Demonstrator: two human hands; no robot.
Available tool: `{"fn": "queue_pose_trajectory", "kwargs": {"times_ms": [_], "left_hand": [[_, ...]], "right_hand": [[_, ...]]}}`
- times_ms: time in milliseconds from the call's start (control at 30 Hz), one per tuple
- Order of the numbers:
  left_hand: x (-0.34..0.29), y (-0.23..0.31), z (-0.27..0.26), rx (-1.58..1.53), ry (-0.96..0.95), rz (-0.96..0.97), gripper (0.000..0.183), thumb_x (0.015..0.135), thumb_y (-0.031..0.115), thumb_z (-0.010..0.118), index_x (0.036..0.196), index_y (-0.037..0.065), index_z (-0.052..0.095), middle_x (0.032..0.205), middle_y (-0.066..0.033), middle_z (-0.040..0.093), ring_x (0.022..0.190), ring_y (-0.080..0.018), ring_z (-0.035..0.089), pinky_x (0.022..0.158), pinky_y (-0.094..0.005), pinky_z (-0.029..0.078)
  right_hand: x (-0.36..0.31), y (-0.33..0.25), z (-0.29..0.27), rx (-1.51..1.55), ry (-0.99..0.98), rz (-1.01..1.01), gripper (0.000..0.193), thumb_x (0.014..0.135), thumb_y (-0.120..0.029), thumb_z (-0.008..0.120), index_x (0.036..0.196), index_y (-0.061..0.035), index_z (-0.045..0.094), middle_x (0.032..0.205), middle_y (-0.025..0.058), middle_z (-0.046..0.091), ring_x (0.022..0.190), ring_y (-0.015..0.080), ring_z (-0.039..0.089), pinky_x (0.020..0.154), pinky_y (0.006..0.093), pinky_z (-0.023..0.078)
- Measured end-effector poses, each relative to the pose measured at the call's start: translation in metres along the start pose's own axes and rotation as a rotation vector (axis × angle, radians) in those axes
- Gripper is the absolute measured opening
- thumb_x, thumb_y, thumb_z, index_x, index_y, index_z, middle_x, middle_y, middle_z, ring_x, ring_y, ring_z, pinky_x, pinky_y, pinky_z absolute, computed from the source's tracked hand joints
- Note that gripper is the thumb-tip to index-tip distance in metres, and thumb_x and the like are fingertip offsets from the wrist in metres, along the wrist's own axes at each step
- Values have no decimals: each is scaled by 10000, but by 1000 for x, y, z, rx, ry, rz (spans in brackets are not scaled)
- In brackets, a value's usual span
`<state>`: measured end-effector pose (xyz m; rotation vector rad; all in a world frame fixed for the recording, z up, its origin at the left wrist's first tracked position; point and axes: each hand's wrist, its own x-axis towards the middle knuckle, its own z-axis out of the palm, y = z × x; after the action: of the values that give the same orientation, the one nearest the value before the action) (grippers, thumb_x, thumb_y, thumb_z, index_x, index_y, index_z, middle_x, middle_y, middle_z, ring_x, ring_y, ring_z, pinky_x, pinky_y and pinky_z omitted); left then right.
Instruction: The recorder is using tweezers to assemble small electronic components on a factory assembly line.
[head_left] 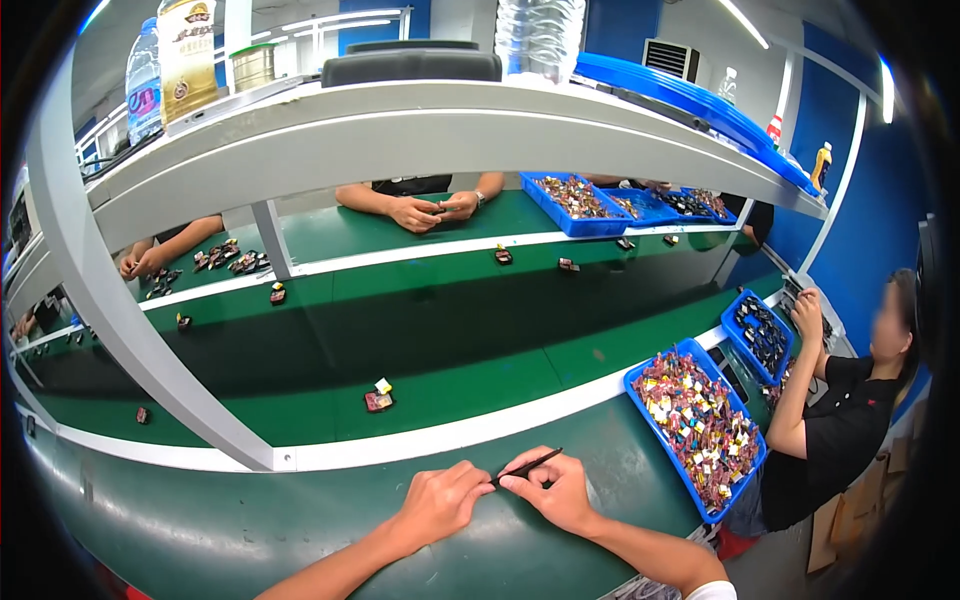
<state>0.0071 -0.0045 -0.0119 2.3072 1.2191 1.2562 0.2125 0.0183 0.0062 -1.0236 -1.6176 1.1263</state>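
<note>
My right hand (556, 492) is closed around a slim black pen-like tool (541, 463), whose upper end points up to the right. The tool's lower end meets the fingertips of my left hand (445, 503). Those fingers are pinched together; whatever they hold is hidden or too small to name. Both hands are just above the green worktop (240, 520). Right of them lies a blue tray (640, 385) heaped with small parts that have reddish wires and white and yellow pieces.
A green conveyor belt (480, 400) beyond a white rail carries scattered small parts, one (378, 401) closest to me. A grey post (150, 340) and shelf (450, 150) stand ahead. A co-worker (850, 420) sits at right beside a blue tray of black parts (758, 335); others work across.
</note>
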Motion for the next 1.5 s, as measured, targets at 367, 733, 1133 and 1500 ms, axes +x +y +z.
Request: {"fn": "queue_pose_trajectory", "kwargs": {"times_ms": [367,733,1133,1500], "left_hand": [[0,-1,-2,24,9,47,116,867,74,754,873,37,644,788,-89,620,598,-324,639,488,-408,478],[1,-1,0,7,23,56,115,876,73,746,870,37,637,771,-91,597,579,-321,625,476,-408,463],[3,3,-2,43,-22,48,81,864,82,752,873,39,684,749,-83,619,553,-295,621,480,-390,482],[2,2,-3,99,-48,110,123,890,120,737,878,40,645,752,-82,558,556,-278,616,461,-381,457]], "right_hand": [[-3,5,0,-38,-64,10,130,902,-3,766,999,35,688,606,-76,548,548,-34,428,520,172,319],[-2,17,3,103,-24,-35,111,978,-59,693,1034,37,699,704,-21,664,588,-13,510,522,180,367],[-3,6,-6,179,-88,122,211,1069,-157,580,1074,21,693,707,-11,652,533,-17,420,454,213,285],[-2,1,-5,151,-72,130,221,1026,-76,632,1204,53,617,986,105,753,899,96,701,751,214,533]]}}
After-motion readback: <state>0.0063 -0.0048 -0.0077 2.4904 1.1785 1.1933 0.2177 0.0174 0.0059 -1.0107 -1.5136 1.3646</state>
